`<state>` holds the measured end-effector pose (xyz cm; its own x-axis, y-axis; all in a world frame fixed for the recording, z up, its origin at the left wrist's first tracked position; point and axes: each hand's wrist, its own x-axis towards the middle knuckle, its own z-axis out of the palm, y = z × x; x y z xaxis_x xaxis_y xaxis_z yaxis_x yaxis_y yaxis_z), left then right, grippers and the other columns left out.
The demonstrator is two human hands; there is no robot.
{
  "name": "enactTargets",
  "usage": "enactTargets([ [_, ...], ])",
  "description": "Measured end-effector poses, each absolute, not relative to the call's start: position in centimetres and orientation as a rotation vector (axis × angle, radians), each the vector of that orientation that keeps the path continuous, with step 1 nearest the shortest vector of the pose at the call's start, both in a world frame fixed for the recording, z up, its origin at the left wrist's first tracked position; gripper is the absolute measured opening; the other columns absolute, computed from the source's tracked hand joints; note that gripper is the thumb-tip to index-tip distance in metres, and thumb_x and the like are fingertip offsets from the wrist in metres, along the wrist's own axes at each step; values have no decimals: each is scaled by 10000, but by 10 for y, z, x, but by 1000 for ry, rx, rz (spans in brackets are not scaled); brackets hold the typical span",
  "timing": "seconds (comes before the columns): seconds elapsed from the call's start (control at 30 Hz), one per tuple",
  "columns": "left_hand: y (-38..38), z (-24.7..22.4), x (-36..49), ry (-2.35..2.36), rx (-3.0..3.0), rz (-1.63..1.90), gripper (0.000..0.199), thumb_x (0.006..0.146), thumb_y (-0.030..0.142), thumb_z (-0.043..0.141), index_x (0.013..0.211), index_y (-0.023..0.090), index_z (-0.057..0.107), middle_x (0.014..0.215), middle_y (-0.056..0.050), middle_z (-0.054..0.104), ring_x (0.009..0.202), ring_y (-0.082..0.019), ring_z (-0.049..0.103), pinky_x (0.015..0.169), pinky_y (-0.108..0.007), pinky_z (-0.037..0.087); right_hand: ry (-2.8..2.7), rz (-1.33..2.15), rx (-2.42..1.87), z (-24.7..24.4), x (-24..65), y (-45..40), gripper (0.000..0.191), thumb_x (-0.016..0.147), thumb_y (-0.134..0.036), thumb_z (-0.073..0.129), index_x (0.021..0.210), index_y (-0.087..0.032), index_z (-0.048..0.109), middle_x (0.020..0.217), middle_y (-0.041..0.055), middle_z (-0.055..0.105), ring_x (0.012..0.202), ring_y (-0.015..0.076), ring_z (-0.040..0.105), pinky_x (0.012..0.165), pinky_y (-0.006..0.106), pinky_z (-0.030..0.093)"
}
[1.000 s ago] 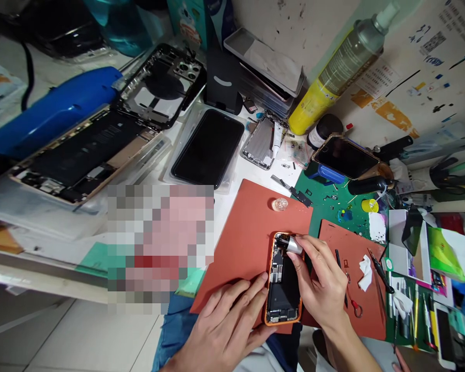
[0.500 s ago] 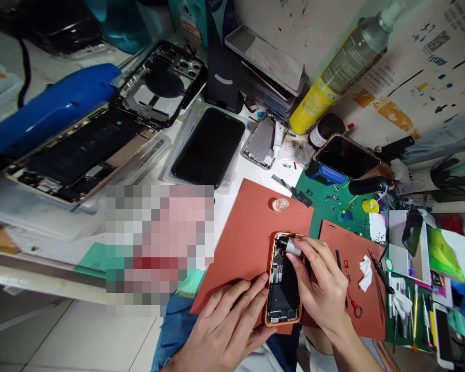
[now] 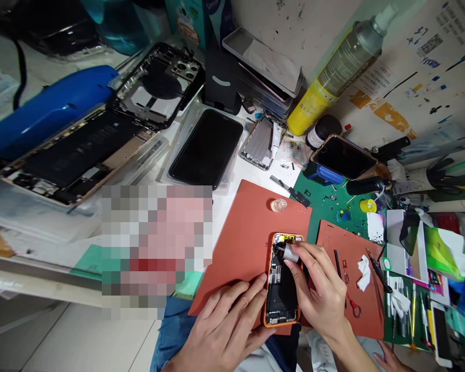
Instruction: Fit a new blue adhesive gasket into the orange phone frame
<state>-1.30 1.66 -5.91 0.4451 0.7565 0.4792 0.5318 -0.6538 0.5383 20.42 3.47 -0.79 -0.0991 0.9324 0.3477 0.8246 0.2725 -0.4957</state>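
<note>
Cluttered bench (image 3: 221,217), red mat (image 3: 232,243) at the near side, and the left hand (image 3: 228,325) is in: fingers straight and close together, tips against the orange phone's (image 3: 282,294) left edge, thumb set apart at its near end. That phone lies opened up at the mat's near right, innards on show! Across it comes the right hand (image 3: 321,289), thumb and fingers pinched on a silver cylinder (image 3: 290,253) over the far half; contact with the phone, can't tell. Just beyond, a little jar (image 3: 279,205) on the mat. Farther right, green mat (image 3: 321,206), strewn with bits; farther left, black phone (image 3: 207,147); and at the far wall (image 3: 287,20), a spray can (image 3: 335,72)!
</note>
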Motion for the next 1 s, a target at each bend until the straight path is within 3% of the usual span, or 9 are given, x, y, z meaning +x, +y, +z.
enactTargets([
  [1.0, 17, -64, -15, 1077, 2408, 1051, 413, 1042, 430, 713, 1303, 110, 725, 1309, -105, 814, 1188, -255, 695, 987, -396, 494, -1934, 186, -1605, -5, 205, 52, 399, 1016, -36, 656, 1370, -218, 690, 1195, 126, 772, 1075, 253, 769, 924, 401, 673],
])
